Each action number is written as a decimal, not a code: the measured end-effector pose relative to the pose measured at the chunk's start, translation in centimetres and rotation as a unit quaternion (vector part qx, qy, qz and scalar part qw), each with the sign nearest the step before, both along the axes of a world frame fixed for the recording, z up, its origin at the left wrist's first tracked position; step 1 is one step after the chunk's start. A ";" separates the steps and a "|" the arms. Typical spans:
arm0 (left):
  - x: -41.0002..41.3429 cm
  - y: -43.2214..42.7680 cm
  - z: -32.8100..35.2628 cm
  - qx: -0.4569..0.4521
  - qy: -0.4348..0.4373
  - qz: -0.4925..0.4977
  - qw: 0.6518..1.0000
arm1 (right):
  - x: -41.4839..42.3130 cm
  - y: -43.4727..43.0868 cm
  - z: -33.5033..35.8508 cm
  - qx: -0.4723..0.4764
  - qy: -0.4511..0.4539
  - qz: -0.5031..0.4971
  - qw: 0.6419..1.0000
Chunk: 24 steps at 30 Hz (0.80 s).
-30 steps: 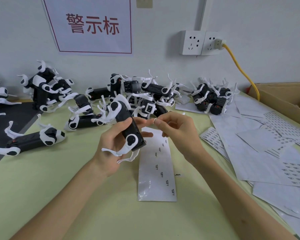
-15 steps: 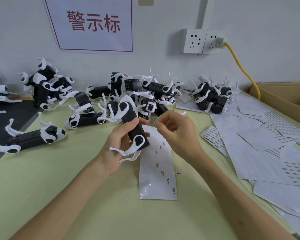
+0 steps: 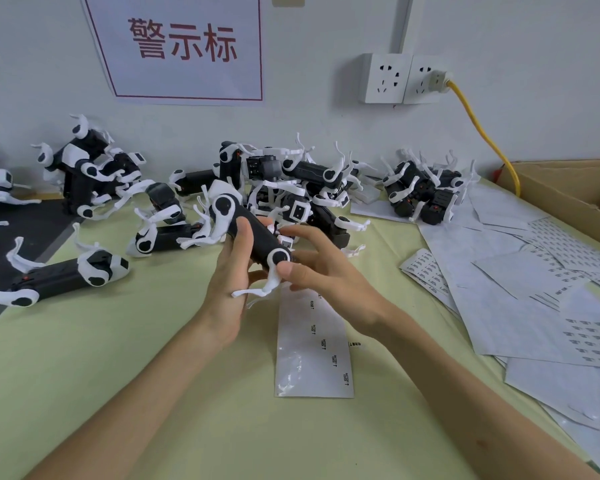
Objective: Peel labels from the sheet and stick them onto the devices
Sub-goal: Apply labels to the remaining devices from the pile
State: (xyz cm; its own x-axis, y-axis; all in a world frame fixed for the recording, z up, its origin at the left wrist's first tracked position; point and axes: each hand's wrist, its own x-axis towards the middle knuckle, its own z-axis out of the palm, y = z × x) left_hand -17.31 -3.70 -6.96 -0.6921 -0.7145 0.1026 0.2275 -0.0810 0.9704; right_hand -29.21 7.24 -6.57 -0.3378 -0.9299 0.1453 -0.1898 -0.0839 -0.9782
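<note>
Green table (image 3: 84, 393) carries a pile of black-and-white devices (image 3: 291, 181) at the rear and a label sheet (image 3: 312, 344) lying flat under the hands. Left hand (image 3: 229, 285) is wrapped around one device (image 3: 253, 237), held above the sheet. Right hand (image 3: 326, 271) is half open, thumb and fingertips touching that device's near end; whether it pinches a label, I cannot tell.

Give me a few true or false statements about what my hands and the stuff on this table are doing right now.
1. The left hand holds a black and white device. True.
2. The label sheet is lifted in the right hand. False: it lies flat on the table.
3. A yellow cable is plugged into the wall socket. True.
4. The cardboard box sits at the left. False: it is at the right edge.
</note>
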 end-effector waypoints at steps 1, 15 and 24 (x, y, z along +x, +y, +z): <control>0.1 -0.1 -0.1 -0.009 0.000 -0.003 1.000 | 0.0 -0.1 -0.1 -0.016 -0.016 -0.014 1.000; 0.0 -0.8 -0.5 -0.004 -0.061 -0.114 0.992 | -3.1 1.0 1.5 -0.195 -0.303 -0.077 0.930; 0.7 -1.0 0.0 0.104 0.017 -0.254 0.962 | -2.3 0.7 1.3 -0.111 -0.187 -0.063 0.974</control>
